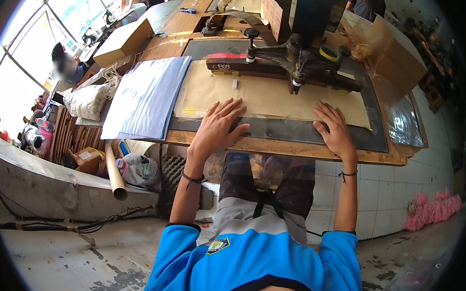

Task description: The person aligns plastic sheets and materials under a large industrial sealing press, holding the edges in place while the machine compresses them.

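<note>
My left hand (221, 125) lies flat with its fingers stretched out, its fingertips on the near edge of a tan sheet (277, 103). Farther right, my right hand (335, 131) rests palm down with fingers spread on the same sheet's near edge. Neither hand holds anything. Beneath the sheet is a dark grey mat (276, 131) on a wooden table (369, 155). Just beyond my fingers, a long dark bar (279, 73) hangs across the sheet from a black press machine (301, 57). A small white piece (235, 84) sits on the sheet near the bar.
Left of my left hand lies a stack of clear plastic sheets (146, 96). Cardboard boxes stand at the back left (123, 42) and right (396, 54). A clear plastic packet (404, 124) is at the table's right edge. Below left is a cardboard tube (115, 173). Other people are farther back.
</note>
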`<state>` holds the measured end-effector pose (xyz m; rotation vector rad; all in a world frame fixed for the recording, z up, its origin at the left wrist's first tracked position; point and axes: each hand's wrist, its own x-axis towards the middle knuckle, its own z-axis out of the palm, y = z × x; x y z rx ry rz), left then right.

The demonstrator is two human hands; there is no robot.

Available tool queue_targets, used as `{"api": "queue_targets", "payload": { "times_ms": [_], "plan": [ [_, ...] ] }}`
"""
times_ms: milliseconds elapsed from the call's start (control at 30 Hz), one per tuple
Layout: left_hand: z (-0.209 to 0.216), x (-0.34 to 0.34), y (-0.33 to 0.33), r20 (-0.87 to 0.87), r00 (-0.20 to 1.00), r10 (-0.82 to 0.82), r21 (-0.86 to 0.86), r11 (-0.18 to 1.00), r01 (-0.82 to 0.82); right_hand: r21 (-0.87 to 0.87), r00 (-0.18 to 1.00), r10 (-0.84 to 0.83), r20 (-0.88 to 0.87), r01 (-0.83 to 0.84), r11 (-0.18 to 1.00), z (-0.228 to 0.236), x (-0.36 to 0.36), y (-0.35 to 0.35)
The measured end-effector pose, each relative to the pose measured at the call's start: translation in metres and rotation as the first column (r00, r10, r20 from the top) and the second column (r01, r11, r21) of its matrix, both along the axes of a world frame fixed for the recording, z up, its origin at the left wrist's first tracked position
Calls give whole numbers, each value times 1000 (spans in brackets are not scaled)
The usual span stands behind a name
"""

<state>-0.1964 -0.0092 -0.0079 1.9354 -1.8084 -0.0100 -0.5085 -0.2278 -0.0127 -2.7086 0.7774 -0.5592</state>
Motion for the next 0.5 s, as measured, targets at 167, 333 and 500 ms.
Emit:
{"api": "queue_targets", "payload": {
  "times_ms": [167, 333, 500],
  "plan": [
    [-6, 4, 2, -12, 1000, 2, -37, 999, -3, -15, 999, 45, 18, -45, 999, -9, -1, -5],
    [-9, 5, 3, -20, 1000, -12, -27, 1000, 11, -31, 999, 48, 0, -48, 998, -6, -2, -2],
    [-14, 10, -7, 32, 999, -22, -47, 999, 24, -35, 997, 78, 3, -78, 996, -5, 4, -19]
  ]
}}
